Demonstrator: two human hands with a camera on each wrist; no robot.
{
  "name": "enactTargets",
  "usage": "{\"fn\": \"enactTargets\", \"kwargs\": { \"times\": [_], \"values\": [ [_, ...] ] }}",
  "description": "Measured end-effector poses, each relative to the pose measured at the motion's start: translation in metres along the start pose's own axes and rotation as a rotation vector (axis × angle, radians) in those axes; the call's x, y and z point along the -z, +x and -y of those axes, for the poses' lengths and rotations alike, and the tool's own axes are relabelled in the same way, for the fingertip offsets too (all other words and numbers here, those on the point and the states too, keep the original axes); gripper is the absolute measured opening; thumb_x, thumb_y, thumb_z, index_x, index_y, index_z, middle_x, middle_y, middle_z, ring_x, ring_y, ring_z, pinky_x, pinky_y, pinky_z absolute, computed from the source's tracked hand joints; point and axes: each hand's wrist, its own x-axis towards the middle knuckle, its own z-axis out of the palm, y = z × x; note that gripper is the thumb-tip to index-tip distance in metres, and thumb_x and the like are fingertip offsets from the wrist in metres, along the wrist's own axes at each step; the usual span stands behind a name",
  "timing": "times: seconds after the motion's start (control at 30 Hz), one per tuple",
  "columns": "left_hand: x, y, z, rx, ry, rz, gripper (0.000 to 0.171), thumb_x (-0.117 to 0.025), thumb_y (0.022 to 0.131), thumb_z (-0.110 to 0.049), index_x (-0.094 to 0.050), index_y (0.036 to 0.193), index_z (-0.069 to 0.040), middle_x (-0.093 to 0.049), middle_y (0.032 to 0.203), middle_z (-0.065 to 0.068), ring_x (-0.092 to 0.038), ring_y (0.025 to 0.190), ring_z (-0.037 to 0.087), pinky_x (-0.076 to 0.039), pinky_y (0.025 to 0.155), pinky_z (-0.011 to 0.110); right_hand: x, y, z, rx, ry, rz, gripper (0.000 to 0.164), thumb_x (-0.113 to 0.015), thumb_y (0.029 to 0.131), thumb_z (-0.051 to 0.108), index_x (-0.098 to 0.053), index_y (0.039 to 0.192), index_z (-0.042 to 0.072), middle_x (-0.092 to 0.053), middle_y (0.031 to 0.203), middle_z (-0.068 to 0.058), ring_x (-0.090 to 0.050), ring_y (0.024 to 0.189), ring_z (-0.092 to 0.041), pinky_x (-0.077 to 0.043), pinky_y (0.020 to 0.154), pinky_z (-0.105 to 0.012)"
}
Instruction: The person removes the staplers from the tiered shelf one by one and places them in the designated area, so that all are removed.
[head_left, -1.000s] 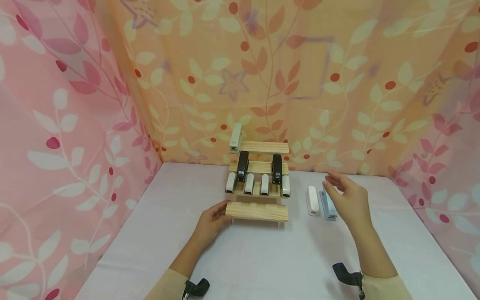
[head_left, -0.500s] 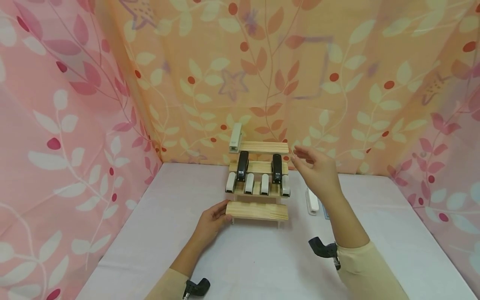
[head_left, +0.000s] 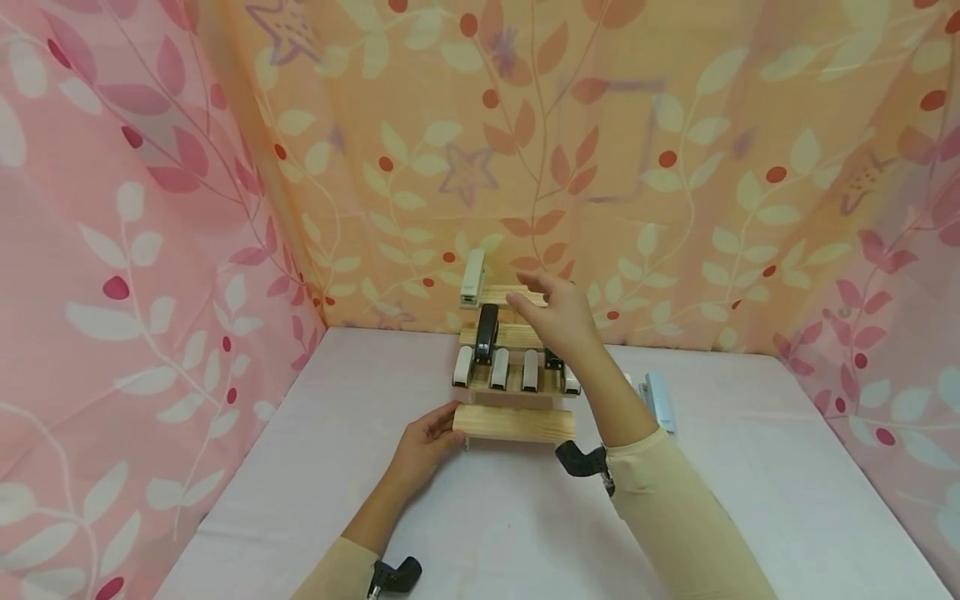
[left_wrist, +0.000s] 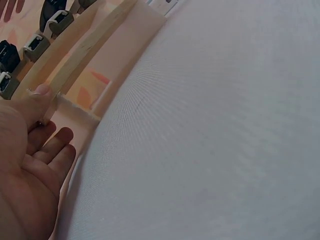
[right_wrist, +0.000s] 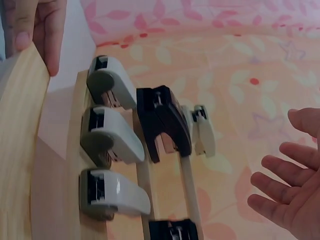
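Note:
A tiered wooden rack (head_left: 513,423) stands on the table with staplers on its upper steps. My left hand (head_left: 422,446) grips the left end of its lowest step, thumb on top and fingers below. Over the top step hovers my right hand (head_left: 558,321), fingers apart and holding nothing. At that step's left end sits a pale grey-green stapler (head_left: 472,279). One black stapler (head_left: 487,335) lies below it; another is partly hidden by my right hand and wrist. Several small white staplers (right_wrist: 115,192) line the step under those.
A light blue stapler (head_left: 659,402) lies on the white tabletop (head_left: 480,517) to the right of the rack. The white stapler beside it is almost wholly hidden by my right arm. Patterned cloth (head_left: 420,192) hangs behind and at both sides.
My right hand has moved left and up, from above the light blue stapler to over the rack's top step. The left hand keeps its grip on the rack.

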Motion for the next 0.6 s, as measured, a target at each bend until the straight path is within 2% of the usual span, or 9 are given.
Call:
{"fn": "enactTargets", "kwargs": {
  "times": [0.13, 0.27, 0.4, 0.6],
  "values": [
    [0.001, -0.001, -0.001, 0.001, 0.001, 0.003, 0.061, -0.075, 0.094, -0.016, -0.052, 0.149, -0.006, -0.055, 0.15, 0.012, -0.056, 0.135, 0.027, -0.051, 0.105, 0.022, -0.014, 0.012, 0.003, -0.02, 0.022, 0.009, 0.058, -0.071, 0.096, 0.047, -0.059, 0.144, 0.016, -0.062, 0.144, -0.006, -0.053, 0.137, -0.026, -0.046, 0.114, -0.05],
    [0.001, -0.002, -0.003, 0.004, 0.008, 0.002, 0.062, -0.076, 0.094, -0.018, -0.052, 0.149, -0.006, -0.055, 0.15, 0.014, -0.056, 0.135, 0.029, -0.051, 0.104, 0.022, -0.029, 0.026, 0.002, -0.016, 0.056, 0.0, 0.062, -0.074, 0.095, 0.043, -0.057, 0.145, 0.011, -0.061, 0.144, -0.008, -0.052, 0.138, -0.028, -0.046, 0.114, -0.049],
    [0.001, -0.002, -0.004, 0.005, 0.006, -0.004, 0.062, -0.076, 0.093, -0.019, -0.052, 0.149, -0.006, -0.056, 0.149, 0.014, -0.057, 0.134, 0.028, -0.052, 0.103, 0.022, -0.044, 0.037, -0.002, -0.064, 0.092, 0.013, 0.067, -0.076, 0.093, 0.042, -0.053, 0.149, 0.011, -0.058, 0.147, -0.009, -0.05, 0.14, -0.028, -0.047, 0.113, -0.048],
    [-0.001, -0.002, -0.004, 0.0, -0.031, 0.001, 0.062, -0.076, 0.093, -0.014, -0.052, 0.148, -0.003, -0.056, 0.149, 0.016, -0.057, 0.134, 0.031, -0.053, 0.102, 0.022, -0.063, 0.048, -0.012, -0.097, 0.057, 0.029, 0.073, -0.077, 0.093, 0.041, -0.049, 0.152, 0.011, -0.055, 0.151, -0.012, -0.049, 0.141, -0.028, -0.046, 0.114, -0.046]
  ]
}}
